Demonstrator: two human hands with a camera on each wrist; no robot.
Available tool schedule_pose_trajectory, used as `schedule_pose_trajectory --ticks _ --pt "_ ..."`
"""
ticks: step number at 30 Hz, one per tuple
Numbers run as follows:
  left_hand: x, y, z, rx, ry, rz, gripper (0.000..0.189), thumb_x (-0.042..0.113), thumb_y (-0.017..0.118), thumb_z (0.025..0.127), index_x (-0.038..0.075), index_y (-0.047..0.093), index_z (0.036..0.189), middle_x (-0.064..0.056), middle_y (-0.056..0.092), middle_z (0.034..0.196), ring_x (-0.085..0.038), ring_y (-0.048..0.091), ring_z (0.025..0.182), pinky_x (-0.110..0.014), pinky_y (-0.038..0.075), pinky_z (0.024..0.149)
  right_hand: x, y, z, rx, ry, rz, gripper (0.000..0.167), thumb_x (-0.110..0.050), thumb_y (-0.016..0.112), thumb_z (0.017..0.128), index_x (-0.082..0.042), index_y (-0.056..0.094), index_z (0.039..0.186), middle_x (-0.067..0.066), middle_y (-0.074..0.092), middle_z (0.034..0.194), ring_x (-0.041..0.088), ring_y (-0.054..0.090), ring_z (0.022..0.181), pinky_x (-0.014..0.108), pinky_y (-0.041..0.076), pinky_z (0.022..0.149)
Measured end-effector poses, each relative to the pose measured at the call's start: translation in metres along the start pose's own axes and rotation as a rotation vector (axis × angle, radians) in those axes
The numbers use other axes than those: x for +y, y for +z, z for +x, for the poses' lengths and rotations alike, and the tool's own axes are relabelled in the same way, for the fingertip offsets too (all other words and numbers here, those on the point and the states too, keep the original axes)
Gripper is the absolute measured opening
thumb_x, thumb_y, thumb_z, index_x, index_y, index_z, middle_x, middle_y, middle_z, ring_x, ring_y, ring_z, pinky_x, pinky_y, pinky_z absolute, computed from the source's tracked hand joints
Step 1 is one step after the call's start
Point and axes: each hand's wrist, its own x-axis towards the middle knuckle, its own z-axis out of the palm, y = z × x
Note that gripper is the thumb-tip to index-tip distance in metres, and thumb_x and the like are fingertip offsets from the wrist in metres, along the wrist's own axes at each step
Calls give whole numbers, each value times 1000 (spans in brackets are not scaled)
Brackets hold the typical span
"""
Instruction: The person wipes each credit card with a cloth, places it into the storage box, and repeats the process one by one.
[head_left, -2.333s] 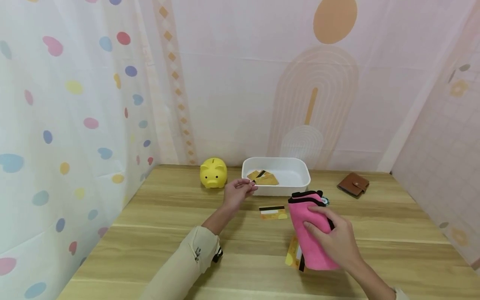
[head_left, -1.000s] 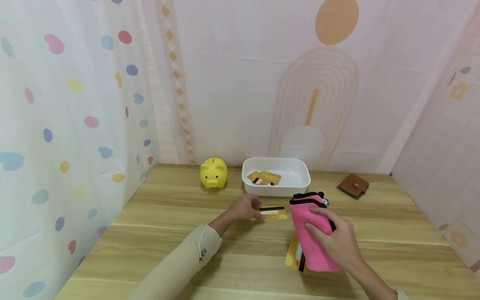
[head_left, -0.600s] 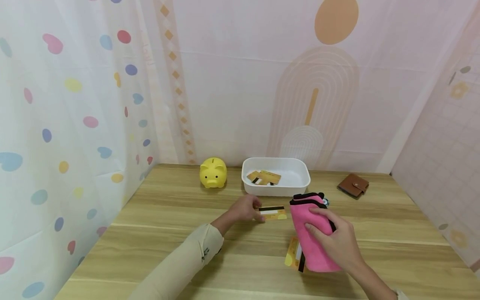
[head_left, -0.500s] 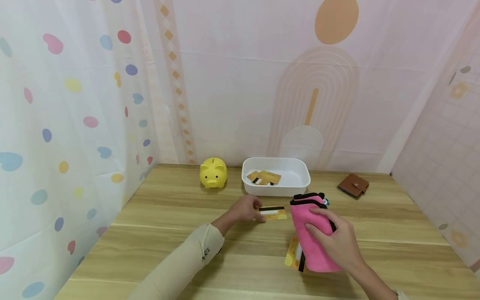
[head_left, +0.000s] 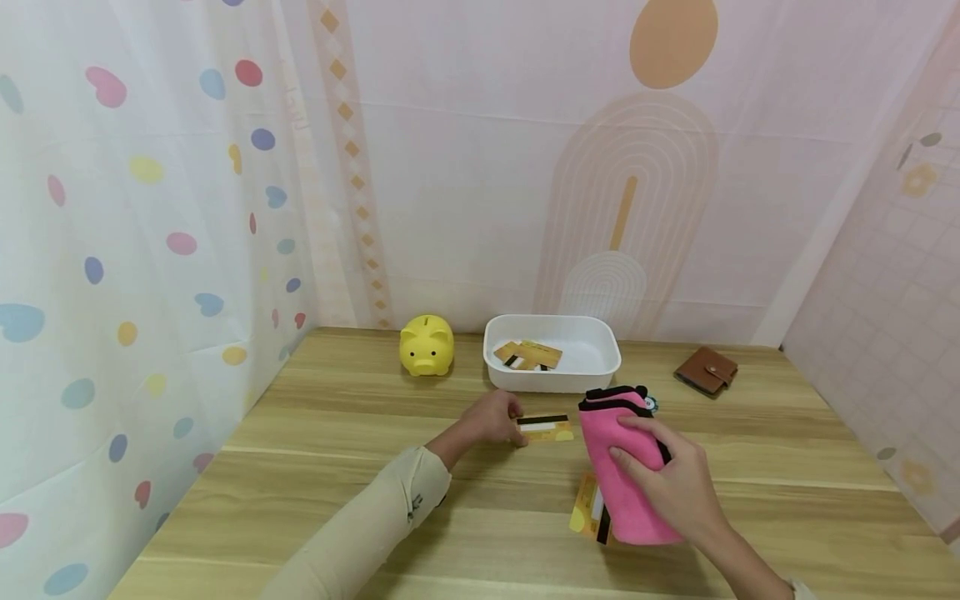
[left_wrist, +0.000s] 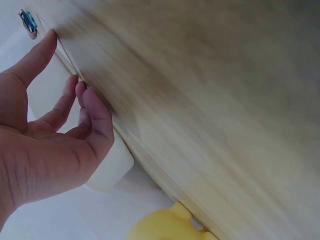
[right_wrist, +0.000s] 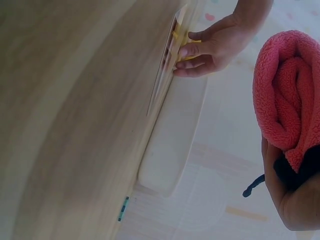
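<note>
My left hand point(head_left: 489, 417) reaches to the left end of an orange bank card point(head_left: 553, 429) with a black stripe, lying on the wooden table. Thumb and fingertips pinch the card's opposite edges at that end. In the left wrist view the left hand point(left_wrist: 55, 135) shows thumb and index finger apart across the card's thin edge. My right hand point(head_left: 678, 479) grips a folded, pink fleecy cloth item point(head_left: 618, 483) with black trim, held up off to the right. Its fluffy folds and a black cord show in the right wrist view. A second card point(head_left: 585, 508) is partly hidden behind it.
A white tray point(head_left: 555, 382) with several orange cards point(head_left: 534, 354) stands at the back. Left of it sits a yellow piggy bank point(head_left: 426, 346); at right lies a brown wallet point(head_left: 706, 372). A small round teal-and-white piece point(head_left: 652, 404) peeks out behind the pink item.
The left hand let a card drop into the tray, then came down to the striped card on the table. That card has since slid slightly left. The right hand has stayed nearly still.
</note>
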Motion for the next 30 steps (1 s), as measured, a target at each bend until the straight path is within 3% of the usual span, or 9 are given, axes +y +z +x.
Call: schedule_pose_trajectory --ticks 6,14,23,30 --pt "-1 0 -1 -37 8 -10 45 15 89 72 1 64 106 -6 60 98 -18 53 88 -35 51 83 1 1 -2 0 21 -14 35 -12 84 80 -18 71 112 11 72 107 8 59 68 26 51 50" --pt "-4 3 -2 -50 50 -93 49 5 87 73 -1 56 111 -4 60 83 -16 56 74 -29 48 68 -1 2 -3 -6 20 -5 35 -13 84 81 -18 71 113 10 72 105 8 59 68 26 51 50" --pt "-7 4 -9 -41 54 -300 45 -7 77 78 -2 51 114 -4 63 69 -11 56 54 -22 46 50 2 3 -4 -25 27 7 35 -12 83 81 -18 70 113 11 72 102 9 59 63 27 51 48" --pt "-4 4 -20 -55 78 -483 43 -12 71 82 -11 50 118 -11 69 75 -17 65 59 -29 56 53 0 3 -3 -25 16 16 36 -12 83 81 -17 70 114 12 71 103 9 61 64 28 53 48"
